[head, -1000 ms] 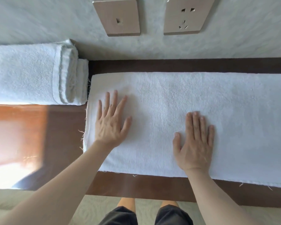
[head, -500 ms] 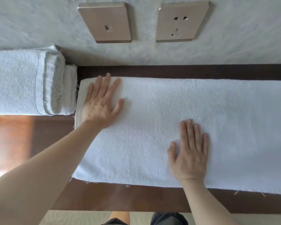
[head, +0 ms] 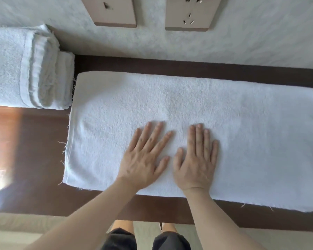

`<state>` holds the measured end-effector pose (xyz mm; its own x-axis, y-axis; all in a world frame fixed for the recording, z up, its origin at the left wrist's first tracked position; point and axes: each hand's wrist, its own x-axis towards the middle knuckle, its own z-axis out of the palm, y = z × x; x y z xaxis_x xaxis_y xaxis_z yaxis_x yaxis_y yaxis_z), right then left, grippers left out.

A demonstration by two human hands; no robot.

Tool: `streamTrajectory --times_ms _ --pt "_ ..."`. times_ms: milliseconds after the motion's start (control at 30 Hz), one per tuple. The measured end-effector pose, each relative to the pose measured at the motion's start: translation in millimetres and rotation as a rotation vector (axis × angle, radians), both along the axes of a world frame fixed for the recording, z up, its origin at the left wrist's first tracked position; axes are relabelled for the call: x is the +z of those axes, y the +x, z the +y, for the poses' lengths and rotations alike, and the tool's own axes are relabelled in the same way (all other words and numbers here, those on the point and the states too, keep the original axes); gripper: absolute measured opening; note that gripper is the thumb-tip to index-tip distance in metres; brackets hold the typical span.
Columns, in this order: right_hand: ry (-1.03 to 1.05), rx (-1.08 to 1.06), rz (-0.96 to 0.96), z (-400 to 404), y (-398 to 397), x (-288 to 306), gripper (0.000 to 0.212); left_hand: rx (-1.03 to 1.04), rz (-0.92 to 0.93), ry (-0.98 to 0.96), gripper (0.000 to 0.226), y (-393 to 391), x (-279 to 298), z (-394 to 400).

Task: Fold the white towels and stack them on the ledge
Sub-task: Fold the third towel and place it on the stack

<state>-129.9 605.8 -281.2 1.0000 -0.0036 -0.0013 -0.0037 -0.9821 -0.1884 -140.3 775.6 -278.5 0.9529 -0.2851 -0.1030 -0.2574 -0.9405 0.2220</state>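
A dark brown wooden surface point(head: 43, 177) runs left to right against a pale, textured wall point(head: 260, 42) on the far side. Two tan plates sit on the wall: a switch plate point(head: 114, 15) on the left and a socket plate point(head: 193, 15) on its right. Bright light glares on the surface's left end. Pale floor point(head: 16, 226) shows at the near edge.

— Left of the flat towel point(head: 188, 109)?
— Blocked at the back by folded towels point(head: 25, 69); bare dark ledge point(head: 34, 159) nearer.
— Behind?
— Narrow strip, then wall point(head: 242, 42) with two socket plates point(head: 192, 13).
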Motion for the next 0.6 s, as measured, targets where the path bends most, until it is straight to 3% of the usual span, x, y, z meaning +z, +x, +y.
streamTrajectory --times_ms 333,467,600 --pt "0.001 0.011 -0.007 -0.9 0.4 -1.5 0.071 0.345 0.050 0.074 0.069 -26.0 4.8 76.0" --pt "0.015 0.005 -0.009 1.2 -0.2 -0.2 0.070 0.478 0.075 -0.031 0.068 -19.1 15.1 52.7" --pt "0.023 0.012 0.035 0.4 0.6 2.7 0.067 0.269 -0.012 -0.181 0.060 3.7 19.7 -28.6"
